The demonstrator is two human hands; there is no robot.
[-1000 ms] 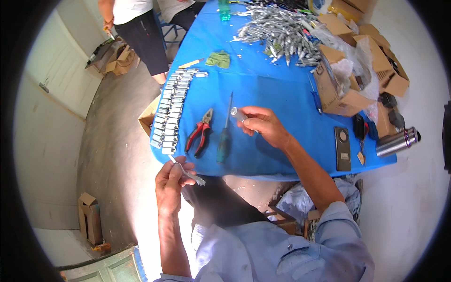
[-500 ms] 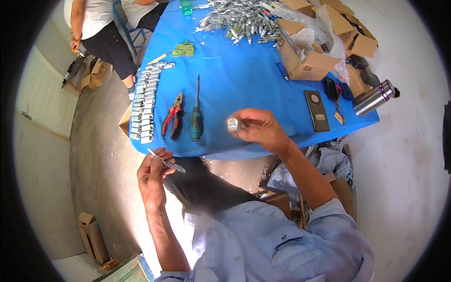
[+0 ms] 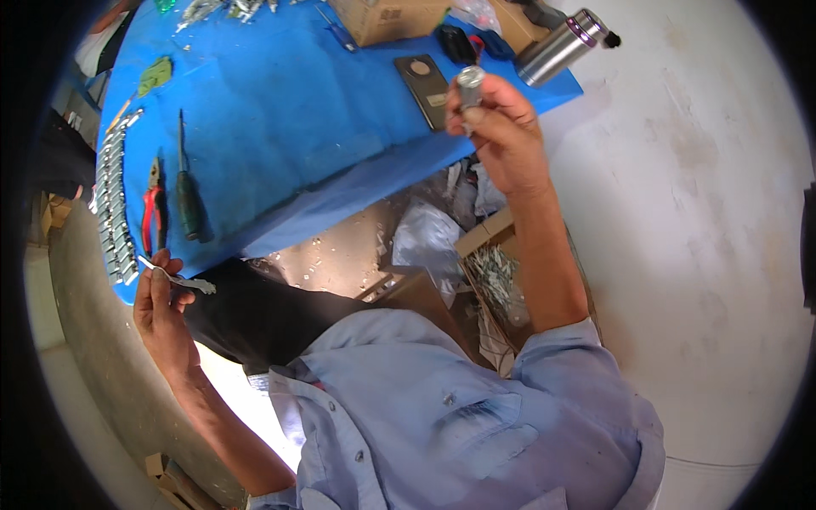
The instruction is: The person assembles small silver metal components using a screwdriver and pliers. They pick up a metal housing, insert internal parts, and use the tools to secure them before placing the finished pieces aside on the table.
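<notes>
My left hand (image 3: 164,319) is closed, pinching a thin, crumpled silvery strip (image 3: 194,283) just off the table's near left corner. Up at the right, above the table's front edge, my right hand (image 3: 510,140) grips a small silver metal cylinder (image 3: 470,92) between thumb and fingers, its shiny round end upward. Closest to the left hand on the blue table (image 3: 280,119) are pliers (image 3: 154,204) with red and black handles. Beside them lies a screwdriver (image 3: 189,200) with a dark green handle.
Neat rows of small metal parts (image 3: 115,195) line the table's left edge. A dark phone (image 3: 422,89), a steel flask (image 3: 561,47) and a cardboard box (image 3: 387,19) stand or lie toward the right. Below the table, an open box (image 3: 497,276) holds thin metal scraps beside plastic bags (image 3: 425,238).
The view has swung to the right, so the table's things sit further left and up. My right hand has lifted and tilted the cylinder more upright. My left hand keeps the strip.
</notes>
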